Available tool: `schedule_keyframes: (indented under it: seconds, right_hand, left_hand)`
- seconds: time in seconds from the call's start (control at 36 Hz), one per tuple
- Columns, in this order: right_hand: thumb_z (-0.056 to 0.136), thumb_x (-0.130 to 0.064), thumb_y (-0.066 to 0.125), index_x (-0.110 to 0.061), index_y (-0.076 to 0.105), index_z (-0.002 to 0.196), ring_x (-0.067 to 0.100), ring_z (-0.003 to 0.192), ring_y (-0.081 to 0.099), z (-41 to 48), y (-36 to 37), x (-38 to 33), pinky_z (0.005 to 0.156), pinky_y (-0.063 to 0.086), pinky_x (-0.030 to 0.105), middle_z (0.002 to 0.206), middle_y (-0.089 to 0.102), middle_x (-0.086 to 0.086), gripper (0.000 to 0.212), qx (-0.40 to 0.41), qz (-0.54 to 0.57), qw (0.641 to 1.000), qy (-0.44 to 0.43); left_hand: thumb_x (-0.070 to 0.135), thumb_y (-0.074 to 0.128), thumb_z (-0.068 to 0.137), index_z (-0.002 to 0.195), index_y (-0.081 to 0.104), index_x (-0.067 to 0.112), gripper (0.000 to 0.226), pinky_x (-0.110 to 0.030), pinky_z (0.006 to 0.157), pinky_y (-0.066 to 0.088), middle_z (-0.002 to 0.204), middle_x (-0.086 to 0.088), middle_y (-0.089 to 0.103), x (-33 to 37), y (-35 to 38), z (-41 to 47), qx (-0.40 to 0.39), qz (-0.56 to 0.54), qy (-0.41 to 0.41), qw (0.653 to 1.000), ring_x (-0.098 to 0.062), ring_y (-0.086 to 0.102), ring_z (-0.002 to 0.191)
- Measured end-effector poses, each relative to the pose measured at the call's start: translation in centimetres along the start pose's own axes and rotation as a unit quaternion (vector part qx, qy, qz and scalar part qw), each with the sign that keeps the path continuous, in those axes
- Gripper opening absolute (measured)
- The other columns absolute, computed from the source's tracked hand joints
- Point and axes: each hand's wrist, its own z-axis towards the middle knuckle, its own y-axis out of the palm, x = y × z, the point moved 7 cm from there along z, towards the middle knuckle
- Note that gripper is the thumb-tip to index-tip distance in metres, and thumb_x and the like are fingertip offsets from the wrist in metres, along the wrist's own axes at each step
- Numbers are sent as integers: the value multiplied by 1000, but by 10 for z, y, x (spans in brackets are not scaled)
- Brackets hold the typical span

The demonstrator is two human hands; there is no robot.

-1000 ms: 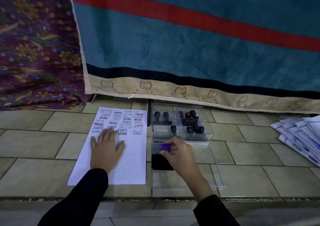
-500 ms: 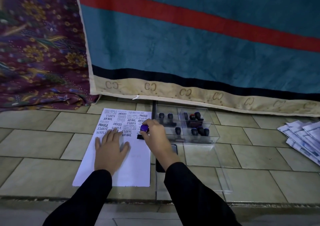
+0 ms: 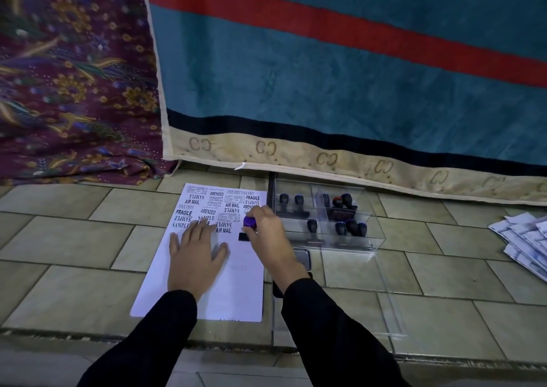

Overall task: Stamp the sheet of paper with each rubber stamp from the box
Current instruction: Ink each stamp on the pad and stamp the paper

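1. Far left: a maroon patterned cloth lies bunched along the far edge of the tiled floor.

2. The sheet of paper lies flat on the floor in front of me, with its long sides running from near to far. Its far half carries rows of black impressions, including FRAGILE, SAMPLE, AIR MAIL, AMENDED, EXPRESS and FAX OUT. Its near half is bare.

3. My left hand lies flat on the middle of the sheet. The fingers are straight and spread, the palm presses the paper down, and the fingertips reach the nearest row of impressions.

4. My right hand is curled round the purple knob of a rubber stamp. The stamp stands upright, and its black base meets the sheet close to the right edge, just below the printed rows.

5. An ink pad lies on the floor just beside the right edge of the sheet. My right wrist hides most of it.

6. The clear box stands just right of the sheet's far right corner, against the hem of a teal cloth with a red stripe. Its four compartments hold dark-handled stamps, all upright.

7. A clear lid lies flat on the near side of the box.

8. Far right: a stack of printed sheets lies fanned at the right edge of the floor.
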Motion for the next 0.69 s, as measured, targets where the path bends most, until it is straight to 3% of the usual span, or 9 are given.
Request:
schedule_keyframes:
  seconds: [0.17, 0.25, 0.42, 0.56, 0.69]
  right_hand:
    - [86, -1, 59, -3, 56, 98, 24, 89, 55, -10, 4, 0, 73, 44, 28, 104, 55, 11, 12, 0, -21, 1000, -22]
    - [85, -1, 61, -3, 56, 98, 24, 89, 56, -8, 3, 0, 75, 49, 32, 105, 55, 11, 14, 3, -9, 1000, -16]
    - [84, -3, 63, -2, 58, 97, 27, 90, 58, 7, -2, 1, 81, 52, 39, 104, 57, 13, 14, -4, 18, 1000, 17]
    - [81, 1, 66, -3, 56, 91, 19, 80, 51, -5, 2, 4, 68, 44, 26, 97, 56, 10, 15, 3, 30, 1000, 4]
    - [84, -3, 63, -3, 58, 99, 24, 90, 57, 5, 1, 5, 78, 52, 34, 104, 57, 11, 16, 0, 26, 999, 22]
  left_hand:
    - [48, 37, 92, 141, 38, 21, 56, -50, 116, 3, 153, 0, 30, -1, 2, 0, 1, 1, 2, 1000, -16, 17, 144]
    - [52, 30, 87, 141, 38, 21, 62, -50, 115, 3, 153, 0, 31, -1, 3, -1, -1, 5, 2, 1000, -16, 18, 144]
    - [44, 41, 94, 141, 38, 21, 52, -50, 116, 1, 154, 1, 29, 0, 2, -2, 0, -7, 3, 1000, -15, 16, 144]
    - [45, 42, 93, 141, 38, 23, 52, -49, 116, 0, 153, 2, 30, 0, 2, -2, 1, -9, 0, 1000, -14, 16, 144]
    - [44, 42, 93, 140, 38, 22, 52, -49, 116, 1, 153, 2, 30, -1, 2, -2, 2, -5, 2, 1000, -15, 17, 144]
